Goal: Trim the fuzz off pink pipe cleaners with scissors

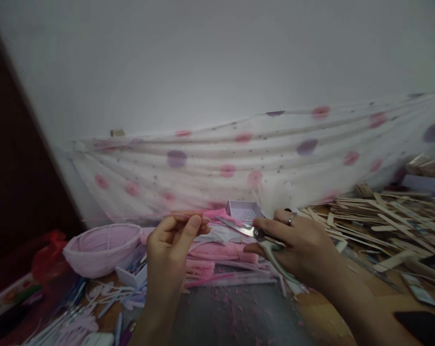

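The grey mat [199, 319] is the reference for all positions. At the far left of the mat is 1 red plastic bag [50, 257]. Next, left of the mat and toward its rear, is 1 pale pink basket [102, 252]. Nearer to the mat on the same side is 1 small white box [131, 275] that contains small items too blurred to identify. Below this box, white earphones [105, 290] lie left of the mat.

The left hand [170, 245] is raised above the left rear edge of the mat. Its thumb and fingers pinch 1 thin pink strand [140, 216], which extends leftward. Pink bundles [221, 252] lie along the rear edge of the mat. Pink scraps [235, 318] are scattered on the mat. Behind the bundles is 1 open lilac box [241, 209] with small beads.

The right hand [300, 242] is above the right rear part of the mat, with 1 ring [291, 219] on a finger. Its fingers are closed around the handles of the scissors [280, 266]; the blades point left, toward the left fingertips. The exact blade gap cannot be determined.

Right of the mat, a pile of flat wooden sticks [376, 226] covers part of the table [327, 310].
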{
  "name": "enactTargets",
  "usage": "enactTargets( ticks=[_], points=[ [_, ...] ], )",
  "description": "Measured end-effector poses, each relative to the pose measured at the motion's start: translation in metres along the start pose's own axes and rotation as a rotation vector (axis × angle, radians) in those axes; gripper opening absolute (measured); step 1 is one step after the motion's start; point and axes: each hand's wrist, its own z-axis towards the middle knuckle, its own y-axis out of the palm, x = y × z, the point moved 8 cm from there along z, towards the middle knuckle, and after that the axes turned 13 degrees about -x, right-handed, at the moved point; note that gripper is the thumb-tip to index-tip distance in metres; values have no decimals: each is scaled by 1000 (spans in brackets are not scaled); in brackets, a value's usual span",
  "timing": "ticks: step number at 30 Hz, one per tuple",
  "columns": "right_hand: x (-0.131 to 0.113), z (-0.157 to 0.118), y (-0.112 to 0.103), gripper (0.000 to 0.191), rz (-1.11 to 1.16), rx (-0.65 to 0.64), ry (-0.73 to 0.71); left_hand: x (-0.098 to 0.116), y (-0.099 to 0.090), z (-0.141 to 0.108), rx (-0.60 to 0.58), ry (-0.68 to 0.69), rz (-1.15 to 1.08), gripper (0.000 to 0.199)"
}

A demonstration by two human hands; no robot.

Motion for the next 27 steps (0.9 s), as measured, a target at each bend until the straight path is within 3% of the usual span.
enactTargets(
  ticks=[3,6,12,21,24,27],
  points=[
    [15,2,-3,34,218,21,112,-2,0,1,-2,-32,5,16],
    [29,2,10,32,513,-105,255,-5,2,2,-15,-58,22,17],
    [26,-2,28,19,819,-231,371,-12,9,1,-62,-114,50,16],
    [21,1,29,11,842,-173,350,-21,9,1,-109,-173,52,19],
    [27,-1,24,22,706,-153,354,-19,5,3,-77,-154,-1,21],
    [30,-3,14,45,493,-117,330,-14,-2,5,-26,-114,-33,23]
  ],
)
